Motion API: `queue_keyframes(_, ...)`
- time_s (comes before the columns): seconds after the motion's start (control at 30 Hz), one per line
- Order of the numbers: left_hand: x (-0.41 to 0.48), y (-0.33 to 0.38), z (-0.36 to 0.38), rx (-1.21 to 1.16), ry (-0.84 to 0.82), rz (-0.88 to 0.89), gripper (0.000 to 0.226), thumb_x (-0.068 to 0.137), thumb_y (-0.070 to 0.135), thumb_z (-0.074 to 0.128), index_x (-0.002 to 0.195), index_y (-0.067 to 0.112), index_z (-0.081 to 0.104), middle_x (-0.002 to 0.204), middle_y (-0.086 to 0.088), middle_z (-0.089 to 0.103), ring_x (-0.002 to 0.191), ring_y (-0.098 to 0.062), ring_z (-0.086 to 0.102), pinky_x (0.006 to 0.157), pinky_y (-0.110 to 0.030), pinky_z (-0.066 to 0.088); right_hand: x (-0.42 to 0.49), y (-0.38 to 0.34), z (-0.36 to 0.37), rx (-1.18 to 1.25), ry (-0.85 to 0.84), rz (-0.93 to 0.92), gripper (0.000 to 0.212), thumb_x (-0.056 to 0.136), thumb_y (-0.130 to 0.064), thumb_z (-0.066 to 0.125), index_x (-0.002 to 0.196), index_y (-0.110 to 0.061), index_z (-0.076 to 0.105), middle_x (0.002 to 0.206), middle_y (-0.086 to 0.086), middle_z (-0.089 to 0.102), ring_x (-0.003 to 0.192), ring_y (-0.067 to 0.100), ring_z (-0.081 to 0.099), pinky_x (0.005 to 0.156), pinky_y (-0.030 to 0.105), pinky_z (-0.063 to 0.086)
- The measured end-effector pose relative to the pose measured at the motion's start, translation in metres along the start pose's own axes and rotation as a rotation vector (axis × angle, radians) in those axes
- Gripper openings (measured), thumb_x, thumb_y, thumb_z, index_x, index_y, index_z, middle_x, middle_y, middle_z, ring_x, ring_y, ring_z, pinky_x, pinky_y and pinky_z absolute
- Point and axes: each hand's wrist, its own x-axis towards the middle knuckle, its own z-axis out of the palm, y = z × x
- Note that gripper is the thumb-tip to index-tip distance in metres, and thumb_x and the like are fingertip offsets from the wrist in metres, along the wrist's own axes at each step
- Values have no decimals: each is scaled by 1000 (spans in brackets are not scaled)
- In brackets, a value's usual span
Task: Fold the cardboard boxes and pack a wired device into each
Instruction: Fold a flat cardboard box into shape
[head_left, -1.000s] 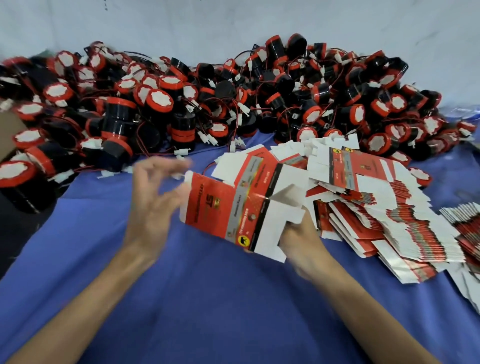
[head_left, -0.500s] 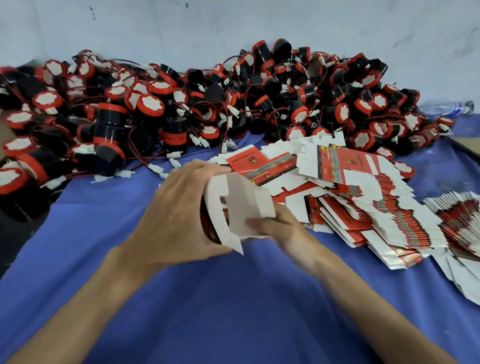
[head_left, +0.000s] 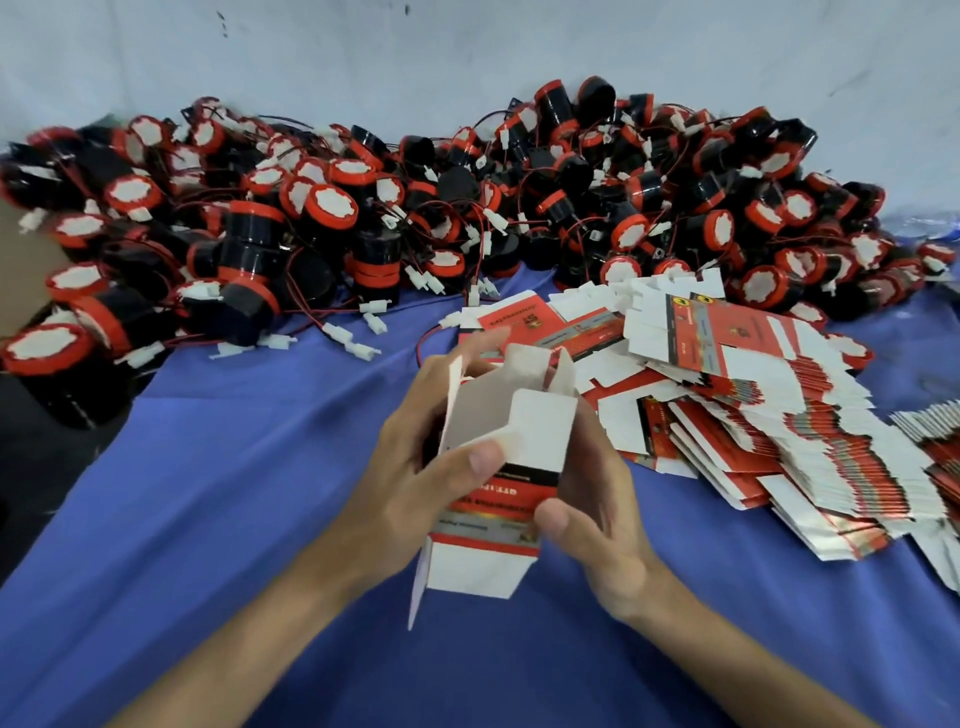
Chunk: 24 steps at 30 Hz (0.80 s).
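A red and white cardboard box (head_left: 498, 499) is opened into a tube above the blue cloth, its white flaps standing up at the far end. My left hand (head_left: 415, 483) grips its left side, thumb pressing a white flap. My right hand (head_left: 597, 499) holds its right side, thumb on the printed face. A large heap of black and red wired devices (head_left: 415, 208) with white connectors fills the back of the table. Flat unfolded boxes (head_left: 753, 415) lie in a fanned stack to the right.
A blue cloth (head_left: 234, 493) covers the table. A pale wall (head_left: 467, 52) rises behind the heap. More flat boxes (head_left: 935, 441) lie at the far right edge. Loose red wires and white plugs (head_left: 353, 338) trail from the heap onto the cloth.
The flat box has been pulled open into a tube and turned upright. Both hands came closer to me and now clasp its two sides.
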Motion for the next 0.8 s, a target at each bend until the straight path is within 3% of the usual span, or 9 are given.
queue_keyframes(0.13, 2, 2, -1, 54, 37, 8, 57, 75, 72, 60, 122, 39, 59, 111, -6, 59, 90, -18, 65, 70, -27, 52, -1, -2, 2, 28, -52, -15, 78, 88, -51, 62, 140, -2, 32, 129, -6, 56, 117, 19, 56, 89, 28, 49)
queue_keyframes(0.3, 2, 6, 0, 63, 12, 26, 46, 83, 66, 55, 116, 37, 67, 125, 3, 56, 103, -25, 63, 73, -30, 54, 1, -3, 0, 88, 0, 3, 76, 81, -53, 69, 137, -11, 40, 128, 1, 57, 121, 29, 54, 91, 39, 50)
queue_keyframes(0.4, 2, 7, 2, 65, -1, 17, 35, 83, 58, 54, 110, 42, 68, 133, -9, 50, 109, -33, 60, 79, -39, 54, 2, -2, 1, 114, 44, 17, 76, 74, -55, 75, 133, -19, 45, 127, 4, 58, 122, 31, 53, 90, 40, 49)
queue_keyframes(0.47, 1, 10, 5, 40, 5, 33, 35, 80, 68, 54, 102, 45, 68, 123, -22, 50, 102, -33, 62, 75, -35, 56, 3, -2, 1, 145, 64, 25, 70, 69, -54, 80, 126, -26, 51, 124, 4, 59, 120, 31, 54, 88, 40, 51)
queue_keyframes(0.53, 0, 13, 7, 14, 5, 46, 35, 81, 70, 52, 96, 43, 68, 107, -24, 54, 88, -21, 66, 66, -23, 53, 5, -3, 3, 218, 80, 33, 66, 65, -50, 84, 120, -28, 55, 119, 3, 61, 115, 28, 57, 85, 39, 52)
queue_keyframes(0.67, 2, 14, 6, -84, 52, 3, 30, 85, 60, 50, 93, 38, 69, 91, 2, 70, 74, -9, 69, 60, -21, 53, 7, -4, 5, 309, 120, 40, 56, 62, -46, 87, 109, -33, 58, 110, -1, 66, 104, 19, 64, 82, 35, 54)
queue_keyframes(0.73, 2, 14, 4, -135, 95, -67, 28, 89, 53, 53, 95, 35, 74, 90, 2, 75, 76, -14, 72, 60, -23, 55, 6, -3, 5, 361, 169, 93, 64, 57, -50, 88, 113, -37, 60, 110, -4, 69, 103, 16, 66, 84, 36, 55)
queue_keyframes(0.8, 3, 13, 2, -185, 128, -132, 35, 89, 49, 47, 97, 30, 76, 92, -3, 76, 79, -18, 73, 62, -24, 56, 2, -4, 5, 465, 223, 203, 89, 47, -52, 91, 126, -36, 53, 111, -3, 71, 102, 18, 68, 81, 36, 57)
